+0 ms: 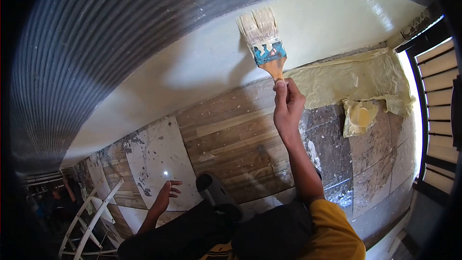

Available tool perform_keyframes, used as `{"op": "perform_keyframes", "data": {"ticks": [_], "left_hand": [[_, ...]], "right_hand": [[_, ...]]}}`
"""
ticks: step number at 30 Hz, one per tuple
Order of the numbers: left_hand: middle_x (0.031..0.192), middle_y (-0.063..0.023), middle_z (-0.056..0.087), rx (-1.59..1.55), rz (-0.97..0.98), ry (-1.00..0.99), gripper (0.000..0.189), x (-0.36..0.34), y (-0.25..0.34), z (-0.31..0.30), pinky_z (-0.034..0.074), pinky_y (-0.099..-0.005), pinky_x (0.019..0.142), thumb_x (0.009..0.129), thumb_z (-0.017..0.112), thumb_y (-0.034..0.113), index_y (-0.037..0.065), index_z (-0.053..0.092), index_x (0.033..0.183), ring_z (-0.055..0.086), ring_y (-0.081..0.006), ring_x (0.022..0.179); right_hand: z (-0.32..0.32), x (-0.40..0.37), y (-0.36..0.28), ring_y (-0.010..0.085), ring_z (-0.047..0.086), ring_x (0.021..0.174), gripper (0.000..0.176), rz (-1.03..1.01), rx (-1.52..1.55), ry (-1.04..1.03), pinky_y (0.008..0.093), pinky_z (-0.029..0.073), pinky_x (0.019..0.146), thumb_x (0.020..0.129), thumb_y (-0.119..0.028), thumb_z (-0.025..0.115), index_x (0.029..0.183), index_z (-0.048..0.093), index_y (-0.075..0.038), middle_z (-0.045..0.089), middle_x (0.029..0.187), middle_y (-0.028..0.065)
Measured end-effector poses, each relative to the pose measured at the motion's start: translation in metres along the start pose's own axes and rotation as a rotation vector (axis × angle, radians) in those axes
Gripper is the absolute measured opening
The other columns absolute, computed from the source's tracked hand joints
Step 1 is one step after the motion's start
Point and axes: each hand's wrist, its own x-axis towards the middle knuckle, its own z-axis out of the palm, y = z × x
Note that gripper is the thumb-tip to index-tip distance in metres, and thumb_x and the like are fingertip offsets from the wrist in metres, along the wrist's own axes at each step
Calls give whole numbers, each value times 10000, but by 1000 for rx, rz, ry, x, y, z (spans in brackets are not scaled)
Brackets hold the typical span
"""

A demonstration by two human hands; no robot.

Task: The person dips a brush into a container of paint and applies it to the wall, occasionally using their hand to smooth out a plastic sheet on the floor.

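My right hand (pixel 289 106) is closed round the wooden handle of a wide paintbrush (pixel 271 50). Cream paint coats its bristles and drips over the blue ferrule. The bristles point up and overlap the pale painted wall (pixel 317 29), near the edge of the grey ribbed surface above it. Low on the left, my left hand (pixel 167 195) hangs over the tiled floor with its fingers apart and nothing in them.
A crumpled yellowish sheet (pixel 332 82) lies along the wall's foot. On it or beside it sits a small paint container (pixel 360 115). A barred gate (pixel 439 110) stands at right, a pale metal frame (pixel 96 212) at lower left. A person (pixel 60 197) is in the dark beyond.
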Motion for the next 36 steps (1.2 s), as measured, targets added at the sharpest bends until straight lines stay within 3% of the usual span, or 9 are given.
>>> {"op": "perform_keyframes", "data": {"ticks": [6, 8, 12, 19, 27, 31, 33, 34, 36], "left_hand": [[1337, -100, 600, -23, -37, -14, 663, 1, -14, -2, 495, -379, 905, 1078, 188, 574, 81, 586, 1270, 617, -200, 1007], [1338, -99, 598, -25, -30, -6, 655, 1, -12, -3, 495, -380, 905, 1079, 187, 569, 85, 585, 1269, 616, -201, 1008], [1337, -99, 598, -39, -36, -2, 653, 1, -9, -2, 495, -381, 904, 1080, 190, 566, 79, 582, 1268, 614, -202, 1010], [1335, -100, 598, -15, -19, -38, 663, 7, -3, -3, 496, -385, 910, 1081, 187, 570, 73, 577, 1281, 615, -211, 1024], [1335, -107, 598, -47, -38, -29, 696, 8, -11, -3, 501, -389, 912, 1071, 184, 600, 70, 578, 1290, 624, -219, 1023], [1327, -110, 602, -51, -44, -27, 692, 6, -13, -5, 504, -389, 908, 1073, 183, 593, 69, 583, 1286, 624, -221, 1023], [1325, -111, 602, -53, -26, -27, 689, 7, -13, -5, 505, -387, 906, 1075, 184, 589, 68, 583, 1285, 624, -222, 1022], [1324, -110, 603, -60, -29, -27, 685, 8, -15, -7, 505, -387, 906, 1076, 186, 585, 67, 583, 1285, 624, -222, 1021], [1323, -108, 603, -73, -26, -22, 682, 9, -14, -6, 506, -386, 905, 1077, 187, 582, 67, 583, 1285, 624, -221, 1020]], "right_hand": [[-3, -12, 75, 85, 303, 532, 380, 18, -189, 40, 337, 246, 467, 1035, -251, 573, 772, 543, 22, 333, 543, 26], [-17, -31, 97, 92, 312, 528, 386, 113, -333, 18, 343, 253, 473, 1028, -242, 577, 760, 547, 34, 339, 545, 28], [-32, -56, 65, 59, 299, 537, 343, 116, -172, 44, 313, 232, 478, 1020, -212, 586, 764, 571, 16, 349, 555, -2], [-17, -17, -18, 23, 302, 556, 319, 17, 123, 72, 267, 213, 486, 1050, -228, 557, 837, 606, 4, 379, 580, -45], [2, -7, -22, 19, 286, 576, 358, 34, 133, 60, 263, 194, 489, 1053, -260, 562, 817, 596, 7, 370, 596, -72], [7, -2, 11, 31, 310, 589, 387, 55, 16, 21, 261, 230, 500, 1068, -268, 536, 783, 553, -7, 386, 637, -65], [7, -4, 51, 53, 297, 592, 407, 57, -157, 40, 293, 231, 500, 1064, -273, 539, 773, 548, 11, 359, 603, -42], [8, -8, 64, 126, 293, 528, 389, 54, -221, 84, 393, 264, 477, 1028, -229, 573, 749, 500, 34, 319, 551, 143], [1, -22, 104, 132, 294, 527, 395, 71, -304, 70, 396, 266, 479, 1026, -235, 577, 744, 499, 31, 321, 547, 144]]}}
